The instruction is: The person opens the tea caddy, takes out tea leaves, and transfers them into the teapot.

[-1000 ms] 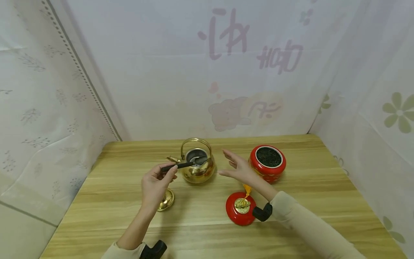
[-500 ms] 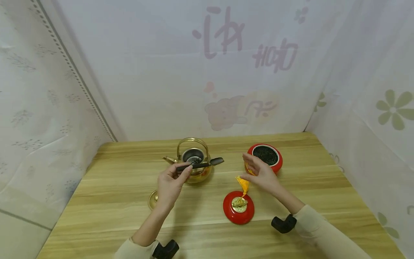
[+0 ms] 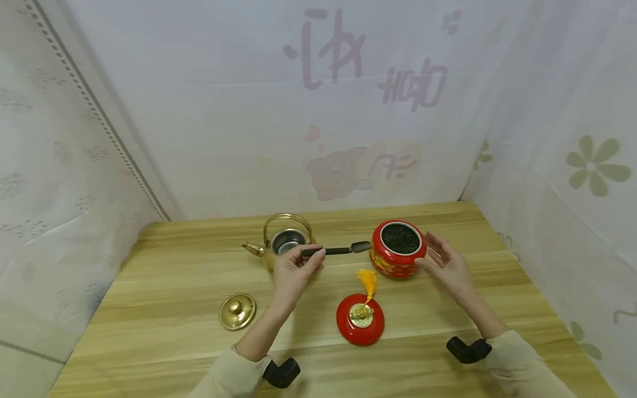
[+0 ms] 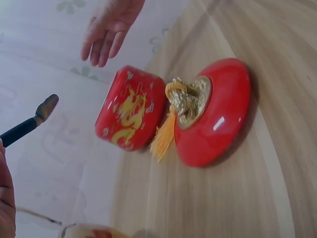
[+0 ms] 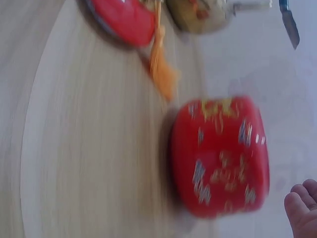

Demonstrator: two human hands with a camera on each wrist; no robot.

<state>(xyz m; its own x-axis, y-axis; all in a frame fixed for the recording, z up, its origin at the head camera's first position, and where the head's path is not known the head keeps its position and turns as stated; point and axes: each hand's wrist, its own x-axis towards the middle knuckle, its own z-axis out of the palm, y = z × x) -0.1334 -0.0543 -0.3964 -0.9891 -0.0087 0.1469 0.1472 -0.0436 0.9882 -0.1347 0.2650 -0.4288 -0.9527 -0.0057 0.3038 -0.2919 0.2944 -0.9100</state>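
My left hand (image 3: pixel 293 276) pinches the black handle of a small tea scoop (image 3: pixel 360 247), its bowl pointing right toward a red jar (image 3: pixel 395 265). Dark tea leaves (image 3: pixel 400 237) fill that jar nearly to its white rim, and a yellow dragon (image 4: pixel 131 116) decorates its side. Beside the jar's right side is my right hand (image 3: pixel 450 272), fingers loosely extended; the left wrist view shows a gap between it and the jar. Partly behind my left hand stands a brass kettle (image 3: pixel 270 257), uncovered, with a metal strainer (image 3: pixel 286 246) inside.
A red jar lid (image 3: pixel 360 331) with a gold knob and orange tassel (image 3: pixel 368 283) lies in front of the jar. The round brass kettle lid (image 3: pixel 238 311) rests at the left. Patterned cloth (image 3: pixel 224 138) hangs behind the wooden table (image 3: pixel 164 309).
My left hand has carried the scoop rightward from over the kettle toward the jar. My right hand has moved right, past the jar's front, to its right side.
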